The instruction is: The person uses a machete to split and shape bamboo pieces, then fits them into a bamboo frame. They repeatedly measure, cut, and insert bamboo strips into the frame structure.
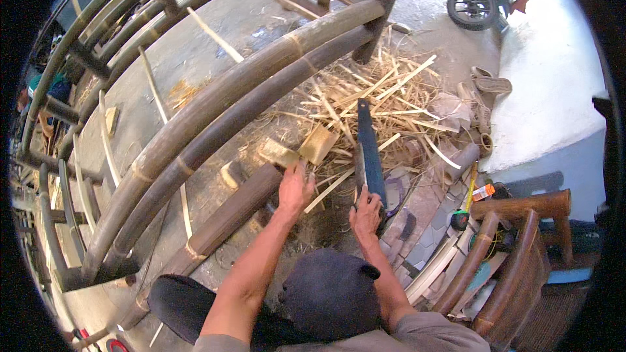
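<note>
My left hand [297, 188] is closed at the base of a short, pale yellow bamboo piece [318, 144]. A second pale piece [278, 154] sits just left of it, by the end of a thick brown bamboo pole [225, 215] on the floor. To the right, my right hand [366, 211] is wrapped around the near end of what looks like a hand saw. The saw's [369, 146] long dark blue blade tapers away from me and points to the far side, over bamboo shavings. Its handle is mostly hidden by my fingers.
A bamboo frame [254, 68] curves across the left and far side. Shavings and strips [398, 91] are heaped beyond the saw. On the right are a tape measure [460, 219], brown bamboo furniture [508, 267] and a white wall [554, 104]. A motorcycle [486, 0] stands far right.
</note>
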`<state>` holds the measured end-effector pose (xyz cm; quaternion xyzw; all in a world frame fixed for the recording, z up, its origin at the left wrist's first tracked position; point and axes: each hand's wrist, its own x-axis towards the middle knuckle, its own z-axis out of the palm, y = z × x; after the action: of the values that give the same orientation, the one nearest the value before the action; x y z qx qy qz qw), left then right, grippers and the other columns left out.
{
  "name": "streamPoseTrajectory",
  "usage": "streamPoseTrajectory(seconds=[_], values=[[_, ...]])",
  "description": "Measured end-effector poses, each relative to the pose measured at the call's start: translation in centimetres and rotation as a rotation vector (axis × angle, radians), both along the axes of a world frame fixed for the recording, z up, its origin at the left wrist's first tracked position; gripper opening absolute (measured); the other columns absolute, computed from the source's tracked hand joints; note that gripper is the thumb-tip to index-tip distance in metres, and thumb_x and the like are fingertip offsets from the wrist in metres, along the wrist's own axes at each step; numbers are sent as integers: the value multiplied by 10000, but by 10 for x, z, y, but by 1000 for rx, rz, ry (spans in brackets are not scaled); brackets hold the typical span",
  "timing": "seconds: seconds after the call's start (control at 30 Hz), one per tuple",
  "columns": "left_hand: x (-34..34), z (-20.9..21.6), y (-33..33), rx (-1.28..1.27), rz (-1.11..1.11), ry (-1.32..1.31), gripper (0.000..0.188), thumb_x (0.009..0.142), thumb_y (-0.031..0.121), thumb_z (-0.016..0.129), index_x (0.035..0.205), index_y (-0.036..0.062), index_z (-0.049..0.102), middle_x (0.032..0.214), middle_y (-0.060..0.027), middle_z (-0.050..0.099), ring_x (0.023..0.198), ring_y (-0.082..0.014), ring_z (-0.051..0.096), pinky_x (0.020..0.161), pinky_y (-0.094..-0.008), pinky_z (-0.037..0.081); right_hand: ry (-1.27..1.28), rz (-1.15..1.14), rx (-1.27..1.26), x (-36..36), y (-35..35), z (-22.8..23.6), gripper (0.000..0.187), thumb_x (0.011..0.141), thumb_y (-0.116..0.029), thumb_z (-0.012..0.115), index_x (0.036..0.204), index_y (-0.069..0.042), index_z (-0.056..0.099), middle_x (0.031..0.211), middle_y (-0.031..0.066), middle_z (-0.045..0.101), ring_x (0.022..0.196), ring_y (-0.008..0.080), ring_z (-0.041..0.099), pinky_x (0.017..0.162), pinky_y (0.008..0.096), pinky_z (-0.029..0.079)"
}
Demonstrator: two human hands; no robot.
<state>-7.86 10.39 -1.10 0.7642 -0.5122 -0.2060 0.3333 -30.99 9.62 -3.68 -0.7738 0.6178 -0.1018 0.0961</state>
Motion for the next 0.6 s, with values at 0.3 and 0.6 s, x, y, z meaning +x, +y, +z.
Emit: streamPoseTrajectory(seconds=[0.3,0.6], values=[[42,-52,-92,102,-69,-207,467,948,225,610,1347,-4,528,1324,-282,563,1222,-434,557,1024,-502,474,-1005,-405,626,-49,9,-1,425,955,-248,621,1275,17,533,860,161,665,723,313,683,667,430,583],[39,-58,-111,344,-92,-234,298,871,278,682,1072,64,628,980,-216,700,937,-421,679,831,-541,537,-1023,-627,863,-52,53,18,266,1009,-270,610,1112,-26,579,783,73,640,632,182,638,540,361,550]])
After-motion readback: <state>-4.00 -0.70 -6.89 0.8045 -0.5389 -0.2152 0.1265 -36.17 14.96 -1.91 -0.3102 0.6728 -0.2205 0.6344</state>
